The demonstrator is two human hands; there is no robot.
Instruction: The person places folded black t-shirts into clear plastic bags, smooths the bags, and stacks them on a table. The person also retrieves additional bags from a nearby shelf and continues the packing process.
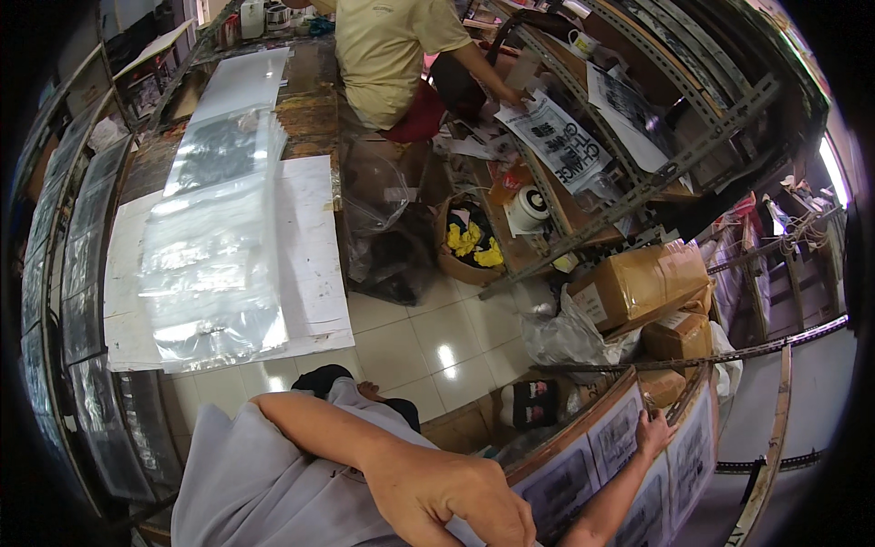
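Low in the middle, my left hand (456, 497) is closed, its fingers curled down. What it holds, if anything, is hidden beneath it at the lower edge. On the right, my right hand (653, 435) grips the upper edge of a wooden-framed panel (685, 460) bearing rows of dark grey images on a pale ground. Just behind that stands a similar wooden-framed panel (558, 483), leaning at a tilt. My left forearm crosses in front of my grey shirt.
Clear plastic sheets (219, 264) lie on a white board (314, 246) over the worktable. A person (392, 64) in a yellow shirt touches a printed sheet (551, 137) on a metal rack. Cardboard boxes (638, 283) and a bin with yellow scraps (469, 242) stand nearby.
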